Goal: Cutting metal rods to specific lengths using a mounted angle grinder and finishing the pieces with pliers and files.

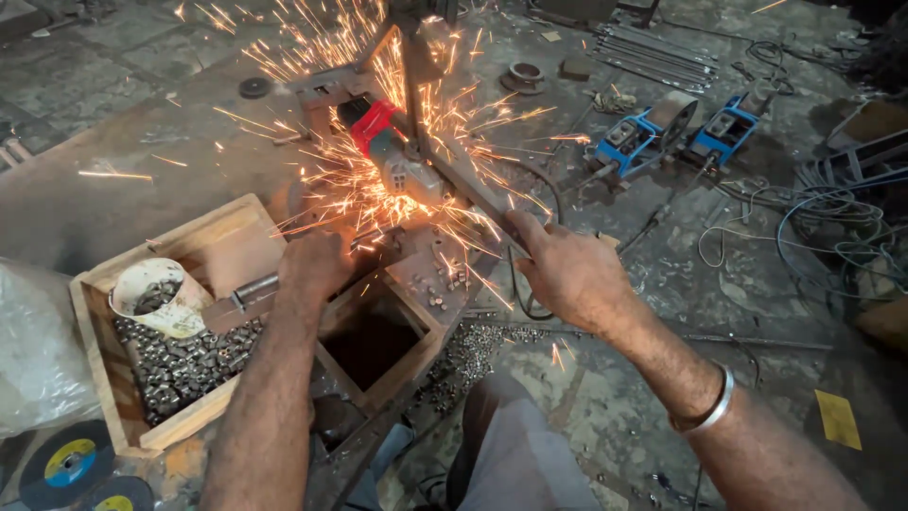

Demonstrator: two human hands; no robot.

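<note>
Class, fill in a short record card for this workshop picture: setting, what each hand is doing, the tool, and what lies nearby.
Setting: workshop floor, seen from above
Left hand: closed on a metal piece beside the sparks
Right hand: grip on a dark metal bar
Tool: red and grey grinder, throwing sparks
Nearby left: wooden box of small metal nuts, white cup in it
Nearby right: two blue machines, coiled cables

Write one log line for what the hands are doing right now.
left hand: grip on workpiece handle | right hand: pressing cutter lever | chop saw: throwing sparks | wooden box: holds metal nuts
</note>
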